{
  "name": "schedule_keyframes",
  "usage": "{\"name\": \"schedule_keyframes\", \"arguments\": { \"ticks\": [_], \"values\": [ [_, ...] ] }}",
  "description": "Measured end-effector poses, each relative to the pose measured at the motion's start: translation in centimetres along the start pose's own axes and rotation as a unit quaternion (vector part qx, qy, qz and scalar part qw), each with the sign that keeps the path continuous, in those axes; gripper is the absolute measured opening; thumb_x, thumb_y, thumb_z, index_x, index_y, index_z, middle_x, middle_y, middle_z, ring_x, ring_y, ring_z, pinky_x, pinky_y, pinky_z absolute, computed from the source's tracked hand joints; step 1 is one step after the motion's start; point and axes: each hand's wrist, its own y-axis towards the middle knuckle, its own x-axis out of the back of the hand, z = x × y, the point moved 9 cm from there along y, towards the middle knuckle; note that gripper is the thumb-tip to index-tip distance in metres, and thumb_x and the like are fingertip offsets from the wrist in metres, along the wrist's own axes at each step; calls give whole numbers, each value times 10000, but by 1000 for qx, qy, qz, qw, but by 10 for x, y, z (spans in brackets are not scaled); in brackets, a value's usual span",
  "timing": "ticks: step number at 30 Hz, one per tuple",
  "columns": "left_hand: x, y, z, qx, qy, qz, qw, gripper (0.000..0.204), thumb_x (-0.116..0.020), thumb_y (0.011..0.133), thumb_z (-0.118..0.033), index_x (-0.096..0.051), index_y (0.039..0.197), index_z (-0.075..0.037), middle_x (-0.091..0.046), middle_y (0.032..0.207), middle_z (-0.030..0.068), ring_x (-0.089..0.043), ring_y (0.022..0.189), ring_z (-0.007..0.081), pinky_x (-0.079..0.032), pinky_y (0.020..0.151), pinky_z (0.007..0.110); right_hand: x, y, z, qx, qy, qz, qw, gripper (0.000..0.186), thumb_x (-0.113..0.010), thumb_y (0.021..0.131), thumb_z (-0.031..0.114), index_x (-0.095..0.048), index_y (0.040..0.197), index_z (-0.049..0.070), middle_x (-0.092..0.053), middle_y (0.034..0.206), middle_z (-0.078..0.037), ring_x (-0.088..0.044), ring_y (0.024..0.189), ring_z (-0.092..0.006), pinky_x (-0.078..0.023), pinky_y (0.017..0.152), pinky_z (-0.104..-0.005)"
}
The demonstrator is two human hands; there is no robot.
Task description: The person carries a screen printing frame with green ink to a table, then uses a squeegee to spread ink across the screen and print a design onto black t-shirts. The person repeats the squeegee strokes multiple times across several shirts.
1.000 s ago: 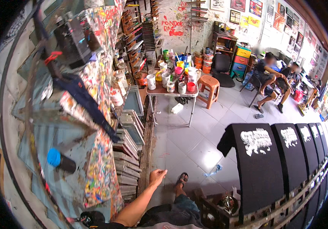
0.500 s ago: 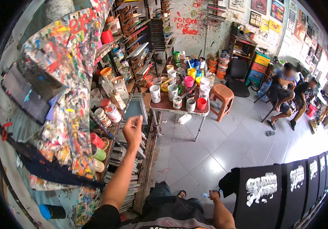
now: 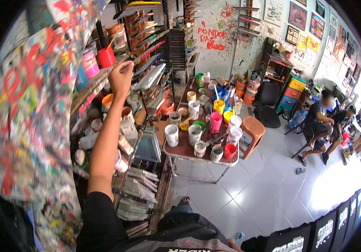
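Clearance around the left grip point(image 3: 120, 80) appears to govern this reach, since the shelf point(image 3: 89, 91) beside it is crowded. Left grip: fingers curled inward, no held object discernible; whether thumb and fingertips meet cannot be told. Right grip: not discernible; only a small part of the right arm point(image 3: 233, 245) shows, well apart from the left grip and nearer the body, so its state cannot be told.

Red cup point(image 3: 106, 58) stands on the shelf, just left of the left grip and slightly beyond it. Contact between them cannot be confirmed.

Recommended handling: keep the wrist high, the forearm clear of the orange tub point(image 3: 107, 100) nearer the body, and the fingers compact. Avoid catching the orange stick point(image 3: 115, 37) above the grip; a snag could tip the cup. Keep the knuckles off the pale flat boards point(image 3: 150, 78) to the right of the grip.

Orientation: the cup is upright, mouth upward, with its long axis close to vertical; the slight lean is probably lens distortion. The stick appears to rise from the cup, its long axis slanting upward and rightward over the grip.
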Motion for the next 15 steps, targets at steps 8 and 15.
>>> {"name": "schedule_keyframes", "arguments": {
  "ticks": [8,15],
  "values": [
    [-125,173,156,-74,223,133,963,358,-799,852,-350,-786,1100,-93,-772,1001,156,-742,938,319,-566,870,412,72,14,78,-97,219,-174,955,367,-529,999,422,-713,906,118,-757,839,-68,-722,779,-342,-536,690,-511],
    [-175,195,173,-199,375,215,880,506,-764,869,-461,-745,1193,-72,-701,1181,177,-656,1092,387,-521,936,465,119,14,89,-258,672,-73,690,367,-769,915,306,-743,995,-52,-741,791,-129,-731,672,-241,-575,572,-366]
  ]
}}
